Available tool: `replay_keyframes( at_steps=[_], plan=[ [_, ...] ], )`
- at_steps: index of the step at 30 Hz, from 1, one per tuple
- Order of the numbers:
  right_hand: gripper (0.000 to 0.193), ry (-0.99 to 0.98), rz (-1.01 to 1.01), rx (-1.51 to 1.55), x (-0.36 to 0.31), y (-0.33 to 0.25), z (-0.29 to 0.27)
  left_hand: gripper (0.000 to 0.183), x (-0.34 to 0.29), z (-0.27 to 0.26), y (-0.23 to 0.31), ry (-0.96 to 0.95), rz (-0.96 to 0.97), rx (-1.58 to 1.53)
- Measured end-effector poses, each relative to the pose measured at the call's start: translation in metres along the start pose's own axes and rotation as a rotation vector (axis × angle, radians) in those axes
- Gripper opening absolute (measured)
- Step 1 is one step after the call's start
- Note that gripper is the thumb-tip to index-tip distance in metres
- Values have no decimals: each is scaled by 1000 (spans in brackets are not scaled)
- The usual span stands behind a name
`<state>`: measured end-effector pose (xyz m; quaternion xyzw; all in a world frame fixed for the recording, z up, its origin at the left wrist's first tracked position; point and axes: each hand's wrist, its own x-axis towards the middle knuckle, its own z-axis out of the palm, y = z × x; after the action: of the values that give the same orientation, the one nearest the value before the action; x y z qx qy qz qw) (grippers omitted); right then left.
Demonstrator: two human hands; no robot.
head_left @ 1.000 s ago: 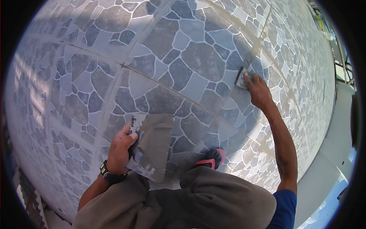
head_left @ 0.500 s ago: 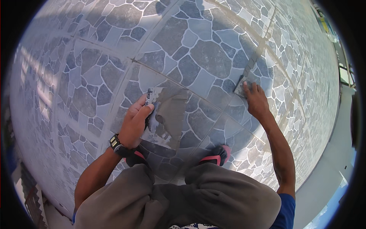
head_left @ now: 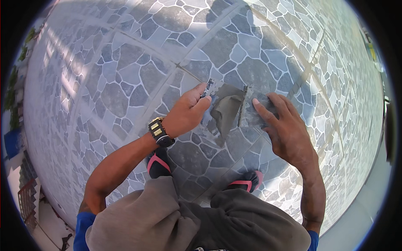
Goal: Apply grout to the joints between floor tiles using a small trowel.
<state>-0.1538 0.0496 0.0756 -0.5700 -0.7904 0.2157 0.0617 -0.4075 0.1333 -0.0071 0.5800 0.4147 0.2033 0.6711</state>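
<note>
My left hand (head_left: 186, 111) grips the left edge of a thin flat steel plate (head_left: 210, 87), its thumb on top. A smeared mound of wet grey grout (head_left: 229, 109) covers much of the plate. My right hand (head_left: 293, 134) is closed on a small flat rectangular spreader (head_left: 253, 112), fingers spread over its back. The spreader's straight edge meets the grout along the right side of the plate. Both tools are held above the patterned floor tiles (head_left: 159, 77), in front of my feet.
A joint (head_left: 307, 75) at the far right carries smeared grout; another tile joint (head_left: 178, 65) crosses beyond the plate. My feet in black socks and pink-strapped flip-flops (head_left: 247, 182) stand close below. A pale wall (head_left: 366, 201) bounds the floor at the right.
My right hand has left the grouted joint with the spreader and come in to the plate. My left hand has moved right and slightly farther out with the plate.
</note>
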Motion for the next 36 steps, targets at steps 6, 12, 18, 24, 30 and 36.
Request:
replay_keyframes(
  at_steps=[6, 12, 18, 24, 30, 36],
  plan=[
    [68, -66, -77, -226, 11, -18, 5, 33, -5, 3, 19, 1, 115, 139],
    [50, -30, -64, -431, -2, -18, 9, 25, -9, 11, 12, 43, 69, 117],
    [63, -160, 253, -387, -65, 87, 34, 32, -25, 0, 6, 22, -51, 53],
    [69, -63, 447, -198, -88, 130, 61, 19, -37, 13, 8, 42, -92, 1],
    [64, -3, 333, -372, -84, 139, 107, 15, -39, 19, 3, -12, -78, 0],
    [63, -84, 346, -386, -83, 120, 89, 15, -42, 14, 4, -1, -100, -20]
  ],
)
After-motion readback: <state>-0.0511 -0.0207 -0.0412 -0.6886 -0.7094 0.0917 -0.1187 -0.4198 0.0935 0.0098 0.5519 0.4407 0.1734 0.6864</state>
